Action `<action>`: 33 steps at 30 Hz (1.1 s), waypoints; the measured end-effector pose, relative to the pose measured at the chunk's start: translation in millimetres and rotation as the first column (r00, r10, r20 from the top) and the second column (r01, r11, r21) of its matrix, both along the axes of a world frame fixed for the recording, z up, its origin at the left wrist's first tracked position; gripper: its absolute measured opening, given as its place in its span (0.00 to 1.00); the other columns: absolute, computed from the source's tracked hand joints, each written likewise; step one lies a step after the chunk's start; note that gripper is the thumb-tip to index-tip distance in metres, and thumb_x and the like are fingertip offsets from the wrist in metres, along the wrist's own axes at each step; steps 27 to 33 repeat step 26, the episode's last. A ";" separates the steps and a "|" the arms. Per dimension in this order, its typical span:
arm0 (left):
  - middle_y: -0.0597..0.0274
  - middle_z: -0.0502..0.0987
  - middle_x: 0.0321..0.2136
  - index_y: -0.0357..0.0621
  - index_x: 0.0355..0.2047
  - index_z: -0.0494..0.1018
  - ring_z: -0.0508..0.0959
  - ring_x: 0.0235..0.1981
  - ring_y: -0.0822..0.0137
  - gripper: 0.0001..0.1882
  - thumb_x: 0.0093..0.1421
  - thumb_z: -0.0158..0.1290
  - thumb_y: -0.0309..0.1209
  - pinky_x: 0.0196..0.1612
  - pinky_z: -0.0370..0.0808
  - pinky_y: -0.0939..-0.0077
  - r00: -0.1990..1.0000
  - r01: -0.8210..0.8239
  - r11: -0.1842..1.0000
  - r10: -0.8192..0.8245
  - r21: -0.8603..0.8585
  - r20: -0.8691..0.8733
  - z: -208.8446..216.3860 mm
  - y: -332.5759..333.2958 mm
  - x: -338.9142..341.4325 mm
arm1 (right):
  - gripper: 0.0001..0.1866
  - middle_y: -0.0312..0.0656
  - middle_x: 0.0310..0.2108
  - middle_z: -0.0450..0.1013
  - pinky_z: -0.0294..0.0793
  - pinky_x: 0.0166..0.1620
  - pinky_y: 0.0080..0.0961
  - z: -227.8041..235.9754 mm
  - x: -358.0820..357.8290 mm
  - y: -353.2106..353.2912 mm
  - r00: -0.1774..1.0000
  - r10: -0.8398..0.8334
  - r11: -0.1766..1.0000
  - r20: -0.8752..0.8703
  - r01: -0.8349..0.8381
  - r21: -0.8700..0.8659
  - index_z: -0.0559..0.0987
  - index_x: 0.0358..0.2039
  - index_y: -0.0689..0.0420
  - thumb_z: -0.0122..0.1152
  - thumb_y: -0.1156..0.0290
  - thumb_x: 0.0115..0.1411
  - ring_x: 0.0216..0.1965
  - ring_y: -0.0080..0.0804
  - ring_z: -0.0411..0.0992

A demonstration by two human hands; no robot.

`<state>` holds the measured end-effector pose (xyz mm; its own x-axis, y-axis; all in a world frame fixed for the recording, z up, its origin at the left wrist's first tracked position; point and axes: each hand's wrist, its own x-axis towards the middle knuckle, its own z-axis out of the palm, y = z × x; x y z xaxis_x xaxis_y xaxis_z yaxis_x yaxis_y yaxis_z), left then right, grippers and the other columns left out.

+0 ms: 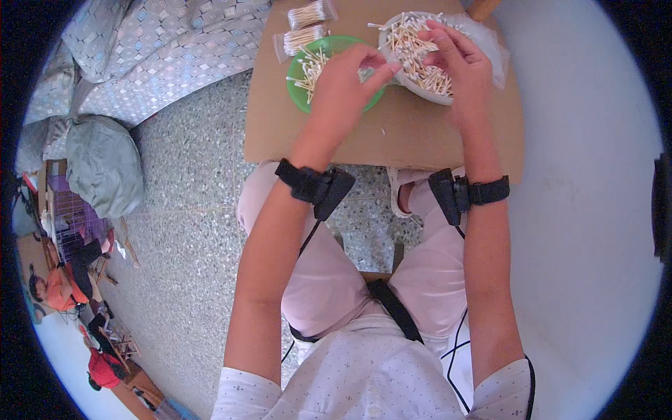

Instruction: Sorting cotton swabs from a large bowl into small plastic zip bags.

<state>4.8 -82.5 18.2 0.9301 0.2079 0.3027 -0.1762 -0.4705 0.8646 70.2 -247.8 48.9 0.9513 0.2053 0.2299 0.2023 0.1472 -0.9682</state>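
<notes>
My left hand (pixel 346 80) is over a green bowl (pixel 297 96) of cotton swabs (pixel 313 68), its thumb and fingers brought together at the bowl's right side. A small see-through piece, which looks like a clear plastic bag (pixel 389 72), shows at those fingertips. Above a white bowl (pixel 432 96) heaped with more cotton swabs (pixel 409 43), the fingers of my right hand (pixel 463 61) are curled in a pinch. Whether swabs are between them cannot be made out.
Small clear packs of swabs (pixel 304 26) lie at the table's far left. A clear plastic bag (pixel 495 56) rests right of the white bowl. The brown tabletop (pixel 322 140) ends before my knees, and a pale wall (pixel 588 175) stands close on the right. Other people sit far left.
</notes>
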 end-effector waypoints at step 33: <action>0.50 0.74 0.48 0.46 0.52 0.71 0.73 0.50 0.53 0.28 0.52 0.62 0.41 0.52 0.70 0.65 1.000 -0.002 0.987 -0.003 0.162 0.030 2.5 -16.5 -3.5 | 0.12 0.41 0.32 0.79 0.74 0.42 0.24 -33.3 11.7 7.4 0.984 -0.100 0.954 0.147 0.136 -0.267 0.83 0.37 0.56 0.67 0.63 0.55 0.36 0.27 0.76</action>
